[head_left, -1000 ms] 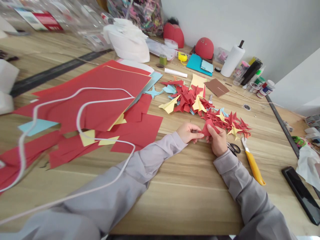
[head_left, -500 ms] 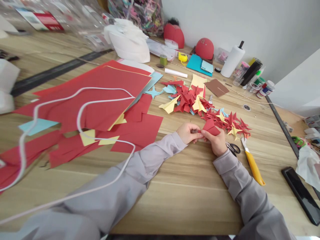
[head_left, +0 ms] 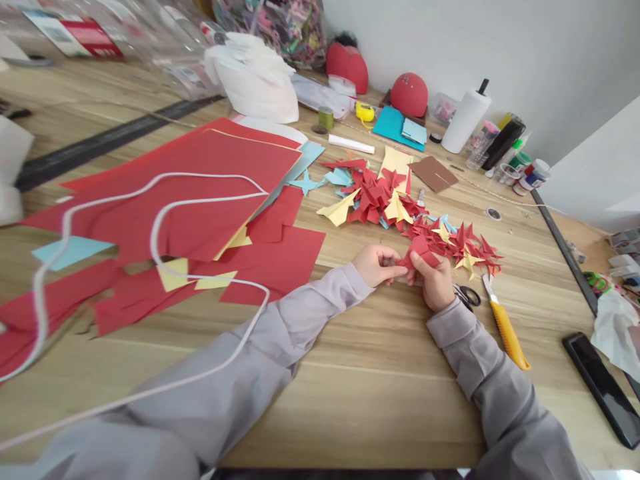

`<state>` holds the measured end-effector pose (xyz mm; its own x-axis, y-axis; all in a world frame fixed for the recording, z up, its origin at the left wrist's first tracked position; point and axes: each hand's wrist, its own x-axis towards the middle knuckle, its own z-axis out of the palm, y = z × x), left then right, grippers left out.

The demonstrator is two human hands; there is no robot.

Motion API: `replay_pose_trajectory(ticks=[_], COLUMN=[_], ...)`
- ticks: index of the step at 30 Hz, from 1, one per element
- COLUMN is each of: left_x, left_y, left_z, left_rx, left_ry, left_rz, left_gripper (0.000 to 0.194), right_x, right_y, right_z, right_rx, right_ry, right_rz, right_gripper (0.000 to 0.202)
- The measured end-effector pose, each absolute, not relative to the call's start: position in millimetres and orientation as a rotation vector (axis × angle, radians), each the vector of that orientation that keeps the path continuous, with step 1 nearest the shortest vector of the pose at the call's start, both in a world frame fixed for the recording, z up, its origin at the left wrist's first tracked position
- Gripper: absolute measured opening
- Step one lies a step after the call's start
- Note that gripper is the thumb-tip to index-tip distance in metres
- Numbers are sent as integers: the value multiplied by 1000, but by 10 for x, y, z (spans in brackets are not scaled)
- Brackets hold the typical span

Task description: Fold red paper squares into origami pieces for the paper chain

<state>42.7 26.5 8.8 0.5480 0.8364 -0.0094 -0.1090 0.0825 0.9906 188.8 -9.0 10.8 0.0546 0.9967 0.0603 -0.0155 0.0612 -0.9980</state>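
Pinching the red paper (head_left: 421,244) with thumb and fingers, your left hand (head_left: 379,265) and right hand (head_left: 436,280) almost meet just on the near side of the paper pile (head_left: 375,197). Both forearms slant up toward that pile, the left from near left, the right from near right. Wood tabletop (head_left: 360,400) runs from the pile to the near edge, under your sleeves. Large red sheets (head_left: 210,193) spread left of the pile; scissors (head_left: 469,291) and a yellow cutter (head_left: 509,337) lie at its near right.

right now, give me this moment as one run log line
left hand: pinching folded red paper | right hand: gripping same paper | nearby: scissors, yellow-handled tool
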Motion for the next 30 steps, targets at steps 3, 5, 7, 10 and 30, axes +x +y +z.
replay_pose_trajectory(ticks=[3, 5, 7, 10, 30], left_x=[428, 432, 444, 468, 506], left_y=[259, 256, 251, 236, 210], left_z=[123, 132, 125, 92, 53], left_rx=[1291, 1289, 1293, 1279, 1261], left_ry=[694, 684, 696, 762, 767], left_rz=[800, 798, 802, 817, 819], left_gripper=[32, 30, 27, 24, 31], right_x=[1898, 1901, 1900, 1893, 1911], right_y=[-69, -58, -53, -61, -15], right_z=[83, 70, 62, 65, 68], right_rx=[-1167, -1181, -1200, -1234, -1171], right_ry=[-1117, -1098, -1102, -1129, -971], right_rz=[1183, 1177, 1138, 1072, 1098], right_gripper=[42, 43, 41, 39, 40])
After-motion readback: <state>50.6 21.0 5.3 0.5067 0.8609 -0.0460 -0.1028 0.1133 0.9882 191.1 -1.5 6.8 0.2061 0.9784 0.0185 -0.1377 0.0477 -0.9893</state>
